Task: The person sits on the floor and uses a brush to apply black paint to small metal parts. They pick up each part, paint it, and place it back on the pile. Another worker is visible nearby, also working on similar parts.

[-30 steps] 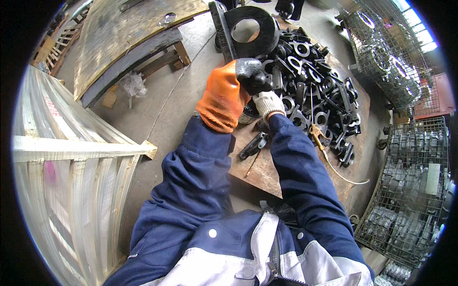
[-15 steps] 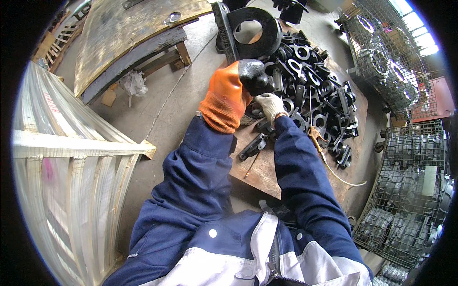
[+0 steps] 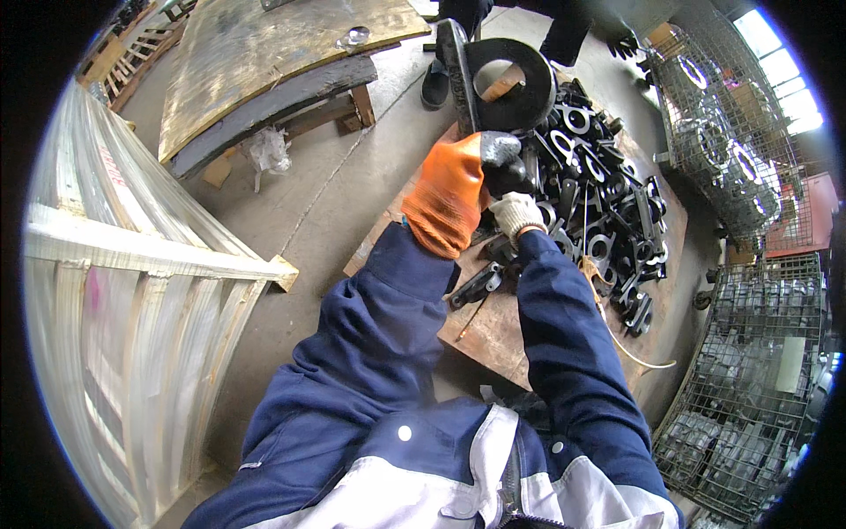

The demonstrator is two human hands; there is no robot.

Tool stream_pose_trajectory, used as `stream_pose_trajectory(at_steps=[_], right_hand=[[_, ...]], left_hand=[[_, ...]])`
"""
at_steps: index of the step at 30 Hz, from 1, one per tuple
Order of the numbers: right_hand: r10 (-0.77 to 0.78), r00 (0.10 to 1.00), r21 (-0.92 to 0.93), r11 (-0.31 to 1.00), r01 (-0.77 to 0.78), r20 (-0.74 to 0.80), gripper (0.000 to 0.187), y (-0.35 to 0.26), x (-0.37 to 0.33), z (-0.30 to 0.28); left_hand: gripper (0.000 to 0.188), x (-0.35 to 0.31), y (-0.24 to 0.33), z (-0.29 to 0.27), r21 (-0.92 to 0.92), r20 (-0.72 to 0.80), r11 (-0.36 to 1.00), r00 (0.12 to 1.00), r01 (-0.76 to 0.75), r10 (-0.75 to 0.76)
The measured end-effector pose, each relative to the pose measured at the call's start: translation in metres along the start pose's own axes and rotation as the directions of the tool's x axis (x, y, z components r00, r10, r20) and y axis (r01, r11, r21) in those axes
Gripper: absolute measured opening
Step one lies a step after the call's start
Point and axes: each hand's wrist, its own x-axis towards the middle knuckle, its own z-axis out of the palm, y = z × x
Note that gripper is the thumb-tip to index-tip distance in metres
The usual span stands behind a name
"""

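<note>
My left hand [image 3: 451, 187], in an orange glove with black-coated fingers, is closed on a black metal bracket [image 3: 518, 112]. The bracket stands up above my fist, a flat plate on its left and a thick ring on its right. Just below, my right hand [image 3: 516, 214] wears a whitish knit glove; its fingers are curled in beside the left fist, and what they grip is hidden. Beyond both hands lies a heap of black ringed metal parts [image 3: 608, 198] on a brown board [image 3: 513, 333]. Nearer me, a loose black part [image 3: 477, 286] rests on that board.
A pale cord [image 3: 614, 337] trails off the heap. Left stand a slatted whitish crate [image 3: 150, 244] and a worn wooden table [image 3: 282, 53] with a small shiny object [image 3: 354, 36]. Wire cages [image 3: 745, 339] of metal parts line the right. Another person's dark leg [image 3: 564, 37] and gloved hand [image 3: 622, 44] show beyond.
The whole view has shifted, so the scene sits lower and further right. My hands keep the same hold on the bracket. The other person's legs and gloved hand now appear further right.
</note>
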Motion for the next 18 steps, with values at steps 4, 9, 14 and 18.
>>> stream_pose_trajectory(at_steps=[4,9,14,18], right_hand=[[-0.115,0.992,-0.134,0.983,0.122,0.053,0.027,0.013,0.012,0.014],[0.06,0.986,0.321,0.947,-0.008,-0.153,0.024,0.028,0.007,0.025],[0.003,0.997,0.102,0.995,0.006,-0.08,0.027,0.019,0.005,0.023],[-0.053,0.998,0.109,0.993,0.051,0.02,0.03,0.02,0.012,0.02]], left_hand=[[0.027,0.001,0.009,-0.001,0.071,0.003,0.996,0.999,-0.046,0.046],[0.029,-0.001,0.016,-0.003,0.219,0.001,0.975,1.0,-0.03,0.031],[0.028,0.002,-0.001,0.005,-0.087,-0.088,0.996,0.996,0.018,-0.025],[0.026,0.004,-0.006,0.008,-0.207,-0.102,0.972,0.985,0.114,-0.137]])
